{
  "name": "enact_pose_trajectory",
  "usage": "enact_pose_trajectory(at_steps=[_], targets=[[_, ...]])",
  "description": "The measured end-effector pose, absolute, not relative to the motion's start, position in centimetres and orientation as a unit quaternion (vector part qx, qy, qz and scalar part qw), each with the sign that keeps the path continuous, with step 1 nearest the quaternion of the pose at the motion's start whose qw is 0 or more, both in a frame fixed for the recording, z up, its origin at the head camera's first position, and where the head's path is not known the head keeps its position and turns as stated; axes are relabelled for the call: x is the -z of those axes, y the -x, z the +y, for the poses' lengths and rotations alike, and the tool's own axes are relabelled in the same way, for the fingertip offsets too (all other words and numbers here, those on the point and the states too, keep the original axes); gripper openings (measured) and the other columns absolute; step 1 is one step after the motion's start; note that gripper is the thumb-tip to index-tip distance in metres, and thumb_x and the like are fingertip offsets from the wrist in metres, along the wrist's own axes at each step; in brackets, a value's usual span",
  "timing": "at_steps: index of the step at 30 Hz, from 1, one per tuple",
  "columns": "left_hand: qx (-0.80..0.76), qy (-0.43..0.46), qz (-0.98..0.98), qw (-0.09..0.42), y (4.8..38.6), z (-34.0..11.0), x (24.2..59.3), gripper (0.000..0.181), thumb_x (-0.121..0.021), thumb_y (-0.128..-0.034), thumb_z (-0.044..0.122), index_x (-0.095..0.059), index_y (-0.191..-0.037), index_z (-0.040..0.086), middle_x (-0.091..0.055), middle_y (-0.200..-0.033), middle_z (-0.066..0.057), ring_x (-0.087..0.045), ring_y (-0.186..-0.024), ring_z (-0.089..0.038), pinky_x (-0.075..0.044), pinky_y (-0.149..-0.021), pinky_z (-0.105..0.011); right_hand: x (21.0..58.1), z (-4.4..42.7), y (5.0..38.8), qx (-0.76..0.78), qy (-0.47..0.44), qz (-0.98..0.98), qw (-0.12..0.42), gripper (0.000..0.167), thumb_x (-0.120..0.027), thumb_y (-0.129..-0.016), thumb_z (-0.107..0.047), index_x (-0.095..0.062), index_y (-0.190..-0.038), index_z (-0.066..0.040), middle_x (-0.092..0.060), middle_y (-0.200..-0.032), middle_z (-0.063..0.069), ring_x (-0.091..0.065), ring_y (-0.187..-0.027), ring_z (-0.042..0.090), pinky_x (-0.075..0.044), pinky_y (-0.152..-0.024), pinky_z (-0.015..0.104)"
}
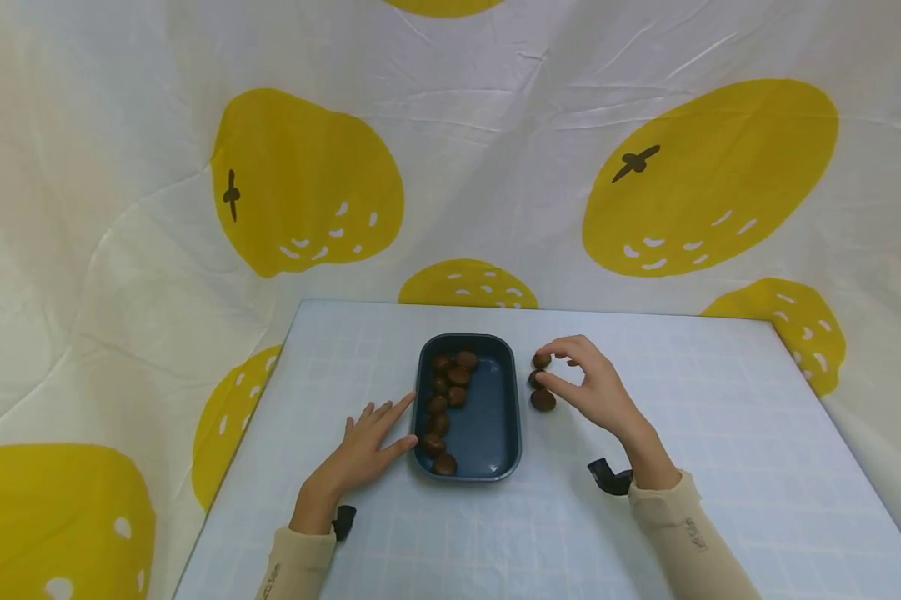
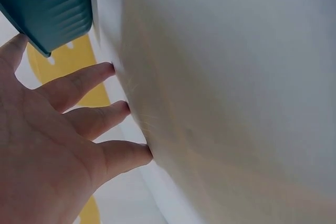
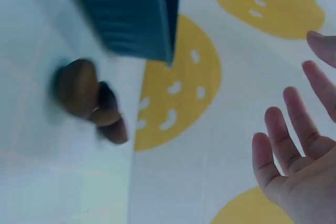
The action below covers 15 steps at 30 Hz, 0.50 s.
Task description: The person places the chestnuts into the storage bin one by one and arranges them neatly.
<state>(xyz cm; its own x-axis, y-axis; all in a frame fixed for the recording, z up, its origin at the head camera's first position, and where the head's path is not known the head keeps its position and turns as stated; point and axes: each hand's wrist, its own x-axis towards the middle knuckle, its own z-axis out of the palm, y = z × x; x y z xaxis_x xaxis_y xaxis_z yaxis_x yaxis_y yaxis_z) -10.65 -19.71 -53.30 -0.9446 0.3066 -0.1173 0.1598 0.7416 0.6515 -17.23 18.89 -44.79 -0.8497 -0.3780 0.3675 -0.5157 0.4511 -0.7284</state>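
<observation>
A dark blue tray [image 1: 488, 417] stands on the table, with several brown chestnuts [image 1: 438, 424] in a column and a half along its left side. Beside its left rim is my left hand [image 1: 363, 450], fingers spread and straight, thumb and index finger at the tray's edge. In the left wrist view, other fingertips [image 2: 122, 107] touch the tabletop. Right of the tray, three chestnuts [image 1: 543, 400] lie in a short row. My right hand [image 1: 596, 387] hovers over them with thumb and index finger apart. The right wrist view shows its fingers [image 3: 300, 127] loosely bent, holding nothing.
The table [image 1: 720, 467] has a pale checked cover. Behind it hangs a white cloth [image 1: 480, 183] printed with big yellow fruits. Black straps [image 1: 611, 477] sit at both wrists, below beige sleeves.
</observation>
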Motion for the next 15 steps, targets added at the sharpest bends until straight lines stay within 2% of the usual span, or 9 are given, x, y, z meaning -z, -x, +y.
enact_pose_trajectory(at_steps=[3, 8, 15], targets=[[-0.337, -0.124, 0.927, 0.112, 10.6, -19.7, 53.3, 0.072, -0.052, -0.0953, 0.065, -0.022, -0.158, 0.045, -0.032, -0.159, -0.017, -0.011, -0.146, -0.052, 0.002, -0.106, -0.077, 46.0, 19.8, 17.2, -0.448, -0.244, -0.857, 0.068, 0.034, -0.078, -0.089, -0.012, -0.067, -0.12, -0.013, -0.061, -0.12, 0.006, -0.052, -0.11, 0.021, -0.045, -0.088, 0.052], [-0.334, -0.124, 0.928, 0.111, 10.6, -19.7, 53.4, 0.072, -0.052, -0.0955, 0.064, -0.022, -0.158, 0.045, -0.031, -0.159, -0.016, -0.01, -0.146, -0.051, 0.002, -0.106, -0.077, 48.5, 20.8, 17.6, -0.431, -0.212, -0.876, 0.048, 0.036, -0.077, -0.089, -0.012, -0.066, -0.122, -0.004, -0.061, -0.119, 0.013, -0.052, -0.11, 0.033, -0.044, -0.086, 0.055], [-0.332, -0.127, 0.929, 0.107, 10.6, -19.7, 53.5, 0.071, -0.053, -0.0965, 0.063, -0.021, -0.158, 0.045, -0.032, -0.159, -0.017, -0.011, -0.146, -0.052, 0.002, -0.105, -0.078, 52.0, 21.6, 18.4, -0.42, -0.172, -0.891, -0.014, 0.041, -0.081, -0.086, -0.016, -0.065, -0.122, -0.003, -0.059, -0.12, 0.018, -0.052, -0.109, 0.038, -0.046, -0.09, 0.054]])
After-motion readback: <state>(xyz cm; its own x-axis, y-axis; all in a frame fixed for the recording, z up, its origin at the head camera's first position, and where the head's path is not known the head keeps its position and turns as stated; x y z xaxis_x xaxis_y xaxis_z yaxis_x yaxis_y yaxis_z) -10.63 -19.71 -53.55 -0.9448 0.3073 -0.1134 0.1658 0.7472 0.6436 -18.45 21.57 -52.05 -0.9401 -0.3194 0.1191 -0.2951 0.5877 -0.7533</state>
